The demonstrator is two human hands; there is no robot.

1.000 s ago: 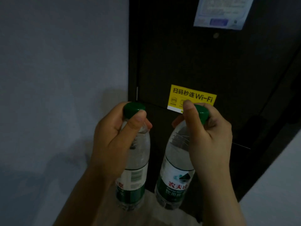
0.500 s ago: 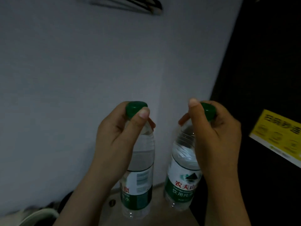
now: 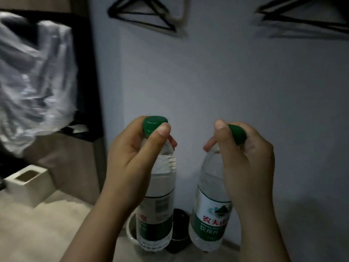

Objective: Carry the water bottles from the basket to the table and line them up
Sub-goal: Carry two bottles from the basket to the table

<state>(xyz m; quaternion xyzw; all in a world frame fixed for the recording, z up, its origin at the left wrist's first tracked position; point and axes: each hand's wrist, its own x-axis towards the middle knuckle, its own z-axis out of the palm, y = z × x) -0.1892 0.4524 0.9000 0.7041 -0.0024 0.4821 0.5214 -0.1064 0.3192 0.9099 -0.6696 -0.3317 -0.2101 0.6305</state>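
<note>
left hand [image 3: 132,161] curled round the neck of left bottle [image 3: 160,205], thumb on its green cap [image 3: 154,123] | right hand [image 3: 247,167] gripping right bottle [image 3: 209,214] likewise | i see both bottles roughly upright, side by side, apart, in the air before the wall [image 3: 226,82]

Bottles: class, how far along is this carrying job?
Done: two bottles picked up. In hand: the left hand grips the left bottle at the top, the right hand the right bottle, both held up. Left: setting them on the table in a line.
</note>
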